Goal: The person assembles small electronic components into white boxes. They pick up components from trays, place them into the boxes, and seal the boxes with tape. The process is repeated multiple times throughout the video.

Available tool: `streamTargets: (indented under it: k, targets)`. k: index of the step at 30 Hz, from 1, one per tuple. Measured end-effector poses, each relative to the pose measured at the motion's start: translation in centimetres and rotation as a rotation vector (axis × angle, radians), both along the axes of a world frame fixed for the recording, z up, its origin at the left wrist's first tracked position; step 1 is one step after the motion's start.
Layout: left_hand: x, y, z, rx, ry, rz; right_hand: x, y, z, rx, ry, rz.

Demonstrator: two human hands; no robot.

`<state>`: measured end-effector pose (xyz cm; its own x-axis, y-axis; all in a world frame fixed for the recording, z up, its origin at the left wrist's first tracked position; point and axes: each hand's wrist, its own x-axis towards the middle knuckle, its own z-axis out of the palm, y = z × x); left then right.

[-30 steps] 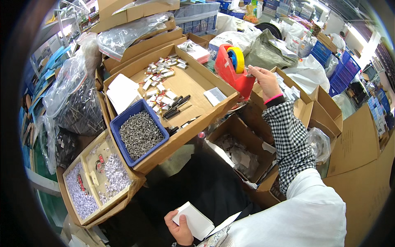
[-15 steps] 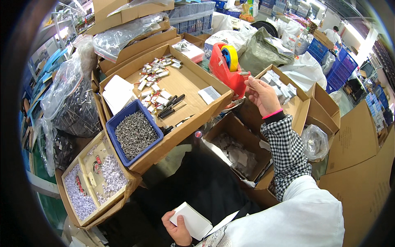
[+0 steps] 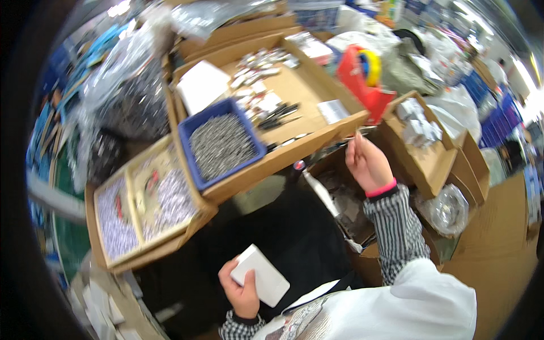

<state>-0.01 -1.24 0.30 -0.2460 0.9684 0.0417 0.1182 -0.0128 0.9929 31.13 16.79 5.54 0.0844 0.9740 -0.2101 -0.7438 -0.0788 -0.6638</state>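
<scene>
My left hand grips a small flat white box low in the middle, thumb on top and fingers along its left side. My right hand is up near the right front corner of a shallow cardboard tray. Its fingertips are pinched together; anything between them is too small and blurred to name. Just beyond that hand stands a red tape dispenser with a yellow-cored roll. Several small white components with wires and black-handled tools lie in the tray.
A blue bin of small metal pieces sits at the tray's left, by a divided wooden tray of small whitish parts. At the right are a cardboard box with small white boxes and a clear plastic bag. Plastic sacks stand left.
My right hand has come away from the tape dispenser, down toward me. My left hand still holds the white box, now a little higher in view. The whole view has shifted and blurred.
</scene>
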Motion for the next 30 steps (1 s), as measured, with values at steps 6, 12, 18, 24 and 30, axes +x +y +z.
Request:
streamTargets:
  k: [6,12,18,24,30]
  targets:
    - [0.4,-0.6,-1.3,-0.022,0.072,-0.008,-10.7,-9.5,-2.8,-0.150,-0.379,0.770]
    - [0.4,-1.1,-0.8,-0.029,0.039,-0.007,-15.2,-11.5,-2.6,-0.219,-0.272,0.759]
    - [0.5,-1.2,-0.3,-0.020,0.010,-0.004,-17.4,-12.9,-2.7,-0.205,-0.101,0.663]
    - [0.3,-1.5,0.2,-0.020,0.048,-0.009,-18.1,-13.5,-3.3,-0.189,-0.218,0.611]
    - [0.3,-1.4,0.2,0.017,0.095,0.003,-18.4,-13.6,-3.4,-0.129,-0.283,0.564]
